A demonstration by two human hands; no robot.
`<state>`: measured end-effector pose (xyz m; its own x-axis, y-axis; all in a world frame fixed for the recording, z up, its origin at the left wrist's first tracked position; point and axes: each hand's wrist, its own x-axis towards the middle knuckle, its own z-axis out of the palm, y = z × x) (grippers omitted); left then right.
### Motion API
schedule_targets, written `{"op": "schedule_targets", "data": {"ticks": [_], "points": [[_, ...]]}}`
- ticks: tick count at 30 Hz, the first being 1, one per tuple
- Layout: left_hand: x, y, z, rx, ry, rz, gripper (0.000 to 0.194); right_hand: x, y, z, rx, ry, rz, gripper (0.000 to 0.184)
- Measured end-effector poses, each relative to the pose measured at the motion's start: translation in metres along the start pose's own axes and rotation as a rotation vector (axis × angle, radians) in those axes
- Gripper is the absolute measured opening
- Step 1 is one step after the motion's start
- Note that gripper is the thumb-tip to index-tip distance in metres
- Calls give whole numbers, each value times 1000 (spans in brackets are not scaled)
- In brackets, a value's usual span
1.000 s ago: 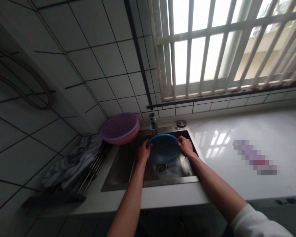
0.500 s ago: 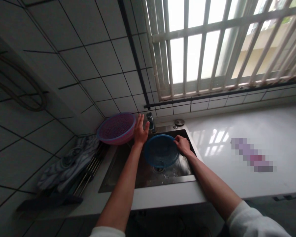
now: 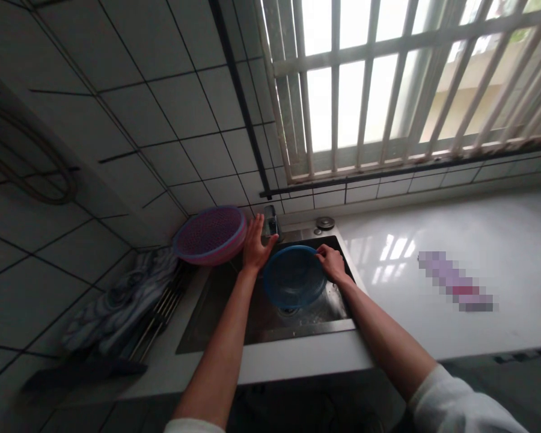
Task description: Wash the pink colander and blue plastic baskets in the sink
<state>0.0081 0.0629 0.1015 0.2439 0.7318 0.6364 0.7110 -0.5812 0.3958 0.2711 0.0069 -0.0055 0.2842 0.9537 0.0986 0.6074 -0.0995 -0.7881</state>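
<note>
A blue plastic basin (image 3: 295,279) is in the metal sink (image 3: 315,326), tilted toward me. My right hand (image 3: 332,263) grips its rim at the upper right, fingers closed over the edge. My left hand (image 3: 256,246) is raised at the basin's upper left, close to the faucet (image 3: 270,222), with its fingers stretched and the thumb apart; nothing is in it. I cannot tell whether it touches the faucet. Below the basin, part of the drain (image 3: 288,311) shows.
A pink and purple colander (image 3: 211,236) stands left of the faucet. Striped cloths (image 3: 126,294) lie by a metal rack (image 3: 157,325) farther left. A round metal stopper (image 3: 325,223) sits behind the sink. On the white counter (image 3: 388,319) lies a blurred-out purple item (image 3: 453,281).
The left hand has shifted slightly right, and its thumb now extends toward the faucet's base. The right hand keeps its hold on the basin, and the view has moved a little.
</note>
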Motion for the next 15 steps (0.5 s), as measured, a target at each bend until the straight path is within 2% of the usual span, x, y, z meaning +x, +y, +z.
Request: {"op": "schedule_targets", "data": {"ticks": [2, 4, 5, 7, 8, 10, 12, 15], "points": [[-28, -5, 10, -88, 60, -67, 99, 2, 1, 2, 54, -8, -31, 10], [-56, -14, 21, -181, 10, -164, 108, 4, 2, 5, 111, -41, -76, 10], [-68, -21, 26, -232, -71, -223, 102, 5, 2, 6, 138, -59, -97, 10], [-83, -34, 35, -387, -271, -374, 75, 5, 1, 9, 192, -74, -112, 11], [-86, -39, 39, -464, -345, -438, 68, 5, 1, 10, 217, -67, -106, 13], [-86, -47, 44, -538, -379, -554, 58, 2, -3, 10, 257, -42, -97, 20], [-80, -49, 50, -546, -357, -646, 48, -5, -12, 8, 282, -6, -149, 29], [-69, -43, 59, -498, -277, -725, 37, -20, -33, 7, 302, 109, -337, 43]]}}
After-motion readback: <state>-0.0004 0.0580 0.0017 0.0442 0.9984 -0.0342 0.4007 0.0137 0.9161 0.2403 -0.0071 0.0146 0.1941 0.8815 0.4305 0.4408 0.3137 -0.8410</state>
